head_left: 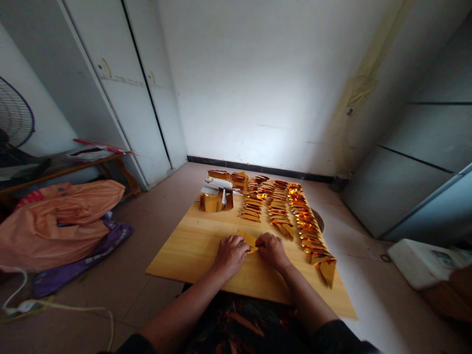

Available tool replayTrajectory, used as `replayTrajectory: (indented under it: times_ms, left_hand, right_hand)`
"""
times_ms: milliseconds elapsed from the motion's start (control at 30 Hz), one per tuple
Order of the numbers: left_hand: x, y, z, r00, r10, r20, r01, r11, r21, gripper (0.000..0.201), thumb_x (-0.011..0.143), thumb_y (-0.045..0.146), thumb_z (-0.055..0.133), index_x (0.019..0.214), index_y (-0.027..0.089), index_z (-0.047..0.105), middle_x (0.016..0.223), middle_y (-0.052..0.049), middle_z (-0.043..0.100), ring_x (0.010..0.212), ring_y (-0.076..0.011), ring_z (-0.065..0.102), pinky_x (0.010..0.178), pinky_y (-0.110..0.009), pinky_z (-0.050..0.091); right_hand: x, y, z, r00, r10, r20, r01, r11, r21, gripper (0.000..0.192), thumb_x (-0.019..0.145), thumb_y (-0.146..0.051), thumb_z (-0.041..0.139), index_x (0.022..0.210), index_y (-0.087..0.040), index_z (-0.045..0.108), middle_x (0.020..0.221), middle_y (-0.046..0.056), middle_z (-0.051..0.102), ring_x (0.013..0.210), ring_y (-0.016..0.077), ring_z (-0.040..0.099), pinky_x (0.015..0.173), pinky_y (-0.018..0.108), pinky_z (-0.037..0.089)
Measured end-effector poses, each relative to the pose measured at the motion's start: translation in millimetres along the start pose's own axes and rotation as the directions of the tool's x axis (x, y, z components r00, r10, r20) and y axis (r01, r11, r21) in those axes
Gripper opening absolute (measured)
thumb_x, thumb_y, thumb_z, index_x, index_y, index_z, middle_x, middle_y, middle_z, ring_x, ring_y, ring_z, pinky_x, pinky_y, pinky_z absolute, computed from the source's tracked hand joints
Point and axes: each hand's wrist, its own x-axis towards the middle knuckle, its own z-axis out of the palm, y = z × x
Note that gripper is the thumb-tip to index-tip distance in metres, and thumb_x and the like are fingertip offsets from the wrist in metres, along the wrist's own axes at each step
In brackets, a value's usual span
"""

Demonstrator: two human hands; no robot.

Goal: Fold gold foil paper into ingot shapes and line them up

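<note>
A sheet of gold foil paper (248,239) lies on the wooden board (191,246) between my two hands. My left hand (230,254) presses on its left side with fingers curled over it. My right hand (271,250) pinches its right edge. Beyond my hands, several rows of folded gold paper pieces (280,209) run in overlapping lines toward the far edge of the board. A stack of unfolded gold sheets (216,201) sits at the board's far left, with more stacked gold paper (228,178) behind it.
The board rests low over a tiled floor. Orange and purple bags (59,221) lie to the left, with a white cord (55,307) on the floor. A white box (424,263) sits at the right. White cabinet doors (121,83) and a fan (13,115) stand at the back left.
</note>
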Motion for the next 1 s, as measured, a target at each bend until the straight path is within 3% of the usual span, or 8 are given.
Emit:
replayTrajectory:
  times_ms: [433,733,833,1000]
  left_hand:
    - [13.2,19.3,0.4,0.965,-0.262,-0.019,0.261,0.965,-0.037,0.007,0.077,0.031,0.067,0.084,0.028,0.067,0.102,-0.001,0.061,0.103,-0.0206,0.050,0.088,-0.038,0.032]
    - [11.5,6.0,-0.7,0.978,-0.202,0.050,0.207,0.973,-0.105,0.017,0.076,0.019,0.063,0.086,0.031,0.069,0.113,0.001,0.060,0.109,-0.0207,0.051,0.092,-0.040,0.034]
    - [11.3,5.0,-2.1,0.977,-0.202,0.061,0.208,0.973,-0.099,0.017,0.076,0.019,0.063,0.087,0.030,0.069,0.114,0.000,0.059,0.109,-0.0212,0.051,0.092,-0.041,0.035]
    - [11.0,6.0,-3.4,0.977,-0.204,0.064,0.209,0.973,-0.099,0.018,0.078,0.019,0.061,0.089,0.031,0.069,0.116,0.000,0.059,0.110,-0.0212,0.051,0.093,-0.042,0.035]
  right_hand:
    - [3.9,2.3,1.6,0.999,0.024,0.032,-0.024,1.000,0.004,0.025,0.071,-0.008,0.051,0.082,-0.023,0.068,0.092,0.000,0.068,0.093,0.0155,0.058,0.082,0.027,0.032]
    - [5.0,2.7,2.3,1.000,0.013,0.023,-0.013,1.000,-0.016,0.023,0.071,-0.008,0.051,0.080,-0.022,0.066,0.089,-0.001,0.067,0.089,0.0149,0.059,0.079,0.026,0.031]
    - [1.6,-5.5,2.2,0.999,0.035,-0.006,-0.035,0.997,-0.062,0.007,0.075,-0.021,0.059,0.077,-0.021,0.065,0.086,0.001,0.066,0.086,0.0163,0.058,0.076,0.027,0.031]
    - [-2.3,-16.2,4.4,0.997,0.052,-0.052,-0.058,0.991,-0.125,0.019,0.070,-0.036,0.069,0.076,-0.019,0.064,0.085,0.003,0.064,0.084,0.0182,0.056,0.073,0.027,0.029]
